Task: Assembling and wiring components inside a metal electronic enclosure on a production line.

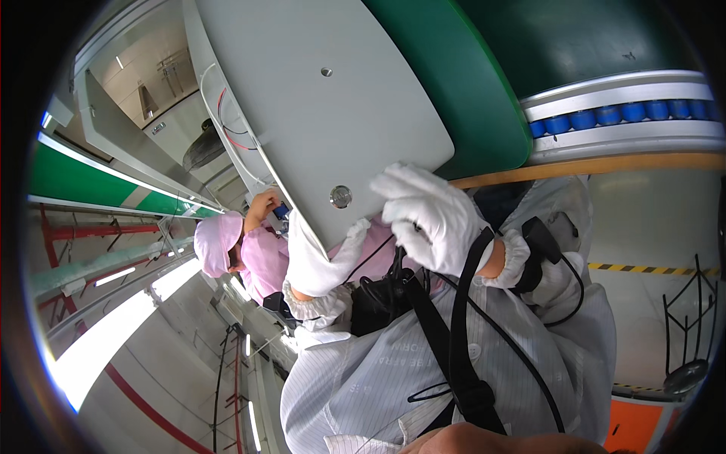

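A large light-grey panel with rounded corners lies before me. It has a small round fitting farther off and a bigger shiny round metal piece close to its near edge. My left hand, in a white glove, grips the panel's near left corner, its thumb along the near edge and its other fingers hidden. At the near right edge is my right hand, also gloved in white; its fingers are bent and apart, the fingertips beside the panel edge. Whether they touch it I cannot tell.
Under the panel lies a green board. Blue rollers in a metal rail run off to the right, above a wooden edge strip. Red and white wires hang at the panel's left. A co-worker in pink reaches in there.
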`<state>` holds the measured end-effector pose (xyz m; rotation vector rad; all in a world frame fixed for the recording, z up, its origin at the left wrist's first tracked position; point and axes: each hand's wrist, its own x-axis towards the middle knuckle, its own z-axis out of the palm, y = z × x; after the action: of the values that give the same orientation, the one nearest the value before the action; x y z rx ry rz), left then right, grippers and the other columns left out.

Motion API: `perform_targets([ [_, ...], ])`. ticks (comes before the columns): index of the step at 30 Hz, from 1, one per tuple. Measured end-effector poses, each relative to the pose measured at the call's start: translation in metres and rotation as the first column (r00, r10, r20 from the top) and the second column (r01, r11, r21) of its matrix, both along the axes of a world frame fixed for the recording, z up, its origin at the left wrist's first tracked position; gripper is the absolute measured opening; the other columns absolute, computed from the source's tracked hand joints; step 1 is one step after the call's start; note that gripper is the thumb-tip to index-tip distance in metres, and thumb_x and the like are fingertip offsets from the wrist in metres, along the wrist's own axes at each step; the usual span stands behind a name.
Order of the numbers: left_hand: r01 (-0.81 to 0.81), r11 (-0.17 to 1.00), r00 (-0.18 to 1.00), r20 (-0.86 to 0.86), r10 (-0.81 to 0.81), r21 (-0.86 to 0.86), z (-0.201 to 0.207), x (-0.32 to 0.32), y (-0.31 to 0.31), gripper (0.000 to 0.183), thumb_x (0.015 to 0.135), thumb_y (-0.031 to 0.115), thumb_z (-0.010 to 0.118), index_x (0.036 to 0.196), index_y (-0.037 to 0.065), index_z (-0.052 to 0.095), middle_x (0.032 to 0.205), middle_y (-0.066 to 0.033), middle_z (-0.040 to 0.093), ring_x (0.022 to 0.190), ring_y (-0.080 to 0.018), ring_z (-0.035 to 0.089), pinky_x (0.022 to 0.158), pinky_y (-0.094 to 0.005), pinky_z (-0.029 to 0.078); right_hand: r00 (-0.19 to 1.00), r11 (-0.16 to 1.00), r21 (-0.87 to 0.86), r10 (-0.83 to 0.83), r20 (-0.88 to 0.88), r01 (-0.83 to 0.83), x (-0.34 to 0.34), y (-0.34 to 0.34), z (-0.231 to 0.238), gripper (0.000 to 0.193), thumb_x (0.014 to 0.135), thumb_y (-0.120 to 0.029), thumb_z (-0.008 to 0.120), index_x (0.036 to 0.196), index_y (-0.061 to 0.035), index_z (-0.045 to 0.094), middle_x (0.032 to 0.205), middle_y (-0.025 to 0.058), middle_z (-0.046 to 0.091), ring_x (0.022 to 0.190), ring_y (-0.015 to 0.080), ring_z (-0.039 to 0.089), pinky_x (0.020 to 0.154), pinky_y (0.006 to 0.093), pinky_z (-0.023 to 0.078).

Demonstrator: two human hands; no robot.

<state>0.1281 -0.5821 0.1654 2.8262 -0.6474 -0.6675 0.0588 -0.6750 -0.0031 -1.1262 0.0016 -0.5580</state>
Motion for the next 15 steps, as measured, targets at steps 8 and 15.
perform_targets([
  [8, 0.112, 0.992, 0.994, 0.021, -0.112, -0.048, -0.002, 0.004, -0.011, 0.032, 0.067, 0.011, 0.067, 0.098, 0.003, 0.061, 0.090, -0.0124, 0.063, 0.081, -0.0349, 0.061, 0.075, -0.0393, 0.048, 0.981, 0.977, -0.183, 0.135, 0.139, -0.109, 0.005, -0.013, 0.030, 0.024, 0.078, -0.008, 0.064, 0.097, -0.0060, 0.050, 0.124, 0.0139, 0.058, 0.118, 0.0302, 0.054, 0.099, 0.0418, 0.046],
  [15, 0.065, 0.998, 0.994, 0.091, -0.063, -0.016, 0.002, 0.001, -0.010, 0.031, 0.068, 0.010, 0.067, 0.098, 0.003, 0.061, 0.092, -0.0137, 0.062, 0.083, -0.0357, 0.061, 0.076, -0.0404, 0.048, 0.976, 0.966, -0.192, 0.194, 0.099, -0.173, 0.011, -0.015, 0.034, 0.028, 0.076, -0.002, 0.063, 0.100, -0.0057, 0.049, 0.126, 0.0138, 0.056, 0.116, 0.0320, 0.054, 0.098, 0.0411, 0.046],
])
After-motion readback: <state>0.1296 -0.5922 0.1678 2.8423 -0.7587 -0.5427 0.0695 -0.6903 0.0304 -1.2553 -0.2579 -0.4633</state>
